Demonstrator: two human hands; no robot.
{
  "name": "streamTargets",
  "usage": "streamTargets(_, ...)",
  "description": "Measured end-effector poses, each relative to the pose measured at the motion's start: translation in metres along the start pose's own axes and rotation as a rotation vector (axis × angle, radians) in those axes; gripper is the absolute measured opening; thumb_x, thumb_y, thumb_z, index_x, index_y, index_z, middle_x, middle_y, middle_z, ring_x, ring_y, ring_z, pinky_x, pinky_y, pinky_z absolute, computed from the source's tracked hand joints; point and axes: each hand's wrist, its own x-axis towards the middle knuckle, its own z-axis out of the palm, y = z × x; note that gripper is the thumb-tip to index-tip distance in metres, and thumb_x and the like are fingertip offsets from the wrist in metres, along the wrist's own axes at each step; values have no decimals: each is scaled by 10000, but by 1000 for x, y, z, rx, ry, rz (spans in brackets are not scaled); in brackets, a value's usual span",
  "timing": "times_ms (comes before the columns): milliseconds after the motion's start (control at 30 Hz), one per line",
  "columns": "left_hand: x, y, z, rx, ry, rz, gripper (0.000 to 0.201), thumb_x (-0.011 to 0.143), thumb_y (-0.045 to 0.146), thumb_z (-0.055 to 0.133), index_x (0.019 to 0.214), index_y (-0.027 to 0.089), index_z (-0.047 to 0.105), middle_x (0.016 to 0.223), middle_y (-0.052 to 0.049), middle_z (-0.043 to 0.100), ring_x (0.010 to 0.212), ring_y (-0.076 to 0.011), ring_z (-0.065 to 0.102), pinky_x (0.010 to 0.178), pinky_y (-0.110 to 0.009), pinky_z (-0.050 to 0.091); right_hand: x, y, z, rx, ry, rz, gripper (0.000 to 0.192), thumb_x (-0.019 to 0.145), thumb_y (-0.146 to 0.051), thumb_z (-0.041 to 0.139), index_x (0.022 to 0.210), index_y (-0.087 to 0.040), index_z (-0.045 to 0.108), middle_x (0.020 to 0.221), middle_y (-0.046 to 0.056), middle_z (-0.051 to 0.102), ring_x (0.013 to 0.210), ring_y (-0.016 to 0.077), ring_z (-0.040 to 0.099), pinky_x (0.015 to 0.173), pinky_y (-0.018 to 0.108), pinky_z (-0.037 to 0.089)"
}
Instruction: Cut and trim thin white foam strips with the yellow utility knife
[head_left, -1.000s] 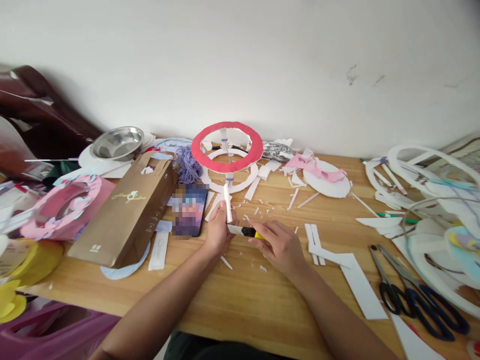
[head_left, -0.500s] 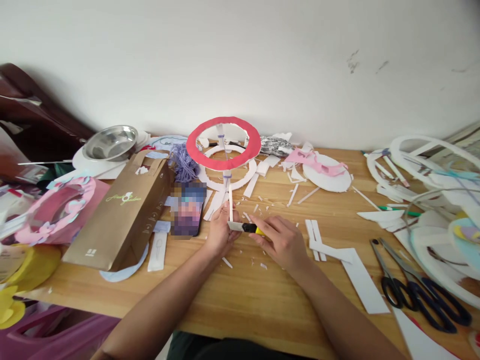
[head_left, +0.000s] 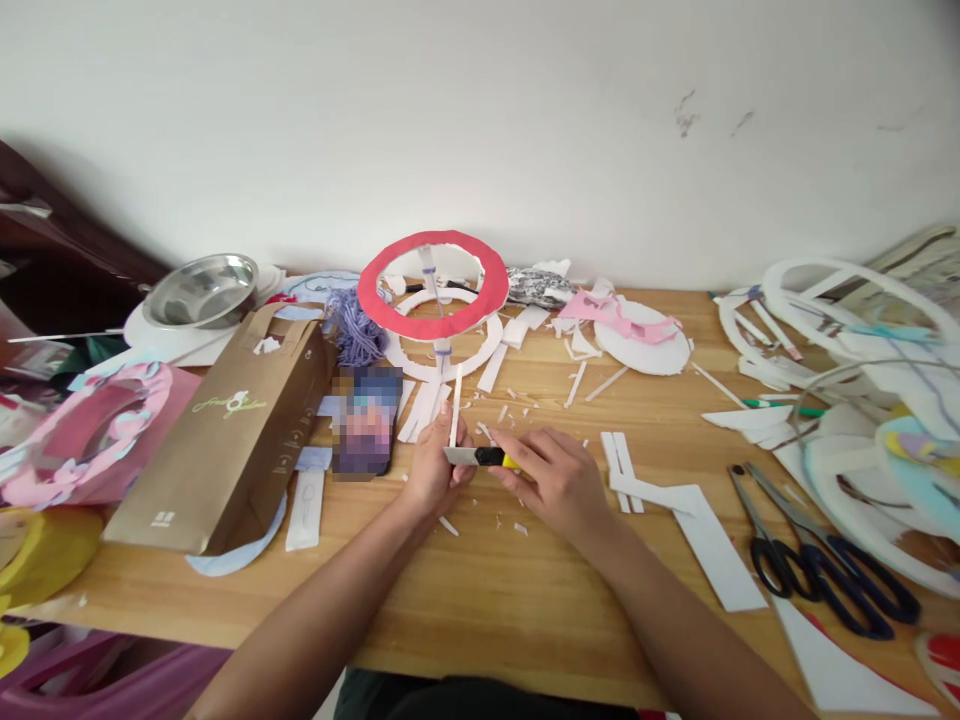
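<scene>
My left hand (head_left: pixel 433 462) is closed around a thin white strip (head_left: pixel 457 400) that stands upright out of its fingers. In my right hand (head_left: pixel 559 482) is a yellow and black utility knife (head_left: pixel 491 457), its blade pointing left and lying across the lower part of the strip. Whether the edge has entered the strip I cannot tell. Just beyond the hands stands a red ring (head_left: pixel 491 295), held up on a post above a white ring (head_left: pixel 491 345). White scraps (head_left: pixel 506 412) are scattered on the wood around the hands.
To the left lie a phone (head_left: pixel 367 420), a brown box (head_left: pixel 225 430), purple yarn (head_left: pixel 358 325) and a metal bowl (head_left: pixel 202 290). On the right are two pairs of scissors (head_left: pixel 780 570), a bent white strip (head_left: pixel 716 550) and white rings (head_left: pixel 825 270). A wooden table (head_left: pixel 480 610) carries everything.
The camera view has shifted slightly, so the table things sit a little further left. Both hands keep their hold, with the knife blade still across the white strip.
</scene>
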Motion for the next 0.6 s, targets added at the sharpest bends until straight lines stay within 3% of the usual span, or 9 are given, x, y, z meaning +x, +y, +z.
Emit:
streamTargets(200,-2,0,2,-43,-44,-9,560,836,649,566,566,215,337,299,91,321,245,-47,202,311,-174,138,1,0,-2,15,-9,14,389,952,-403,565,1290,-220,626,830,52,661,798,197,593,722,323,436)
streamTargets(467,-4,-6,3,40,43,148,564,870,599,560,513,205,372,327,68,323,295,-52,269,346,-196,182,-1,-2,0,24,2,22,369,946,-385,579,1273,-226,645,833,54,667,773,193,577,717,320,434)
streamTargets(600,-7,-10,8,31,23,134,566,870,595,560,511,203,367,338,70,315,300,-51,274,349,-196,200,1,-4,0,39,-10,18,370,955,-393,561,1266,-211,648,836,62,671,798,201,590,723,321,439)
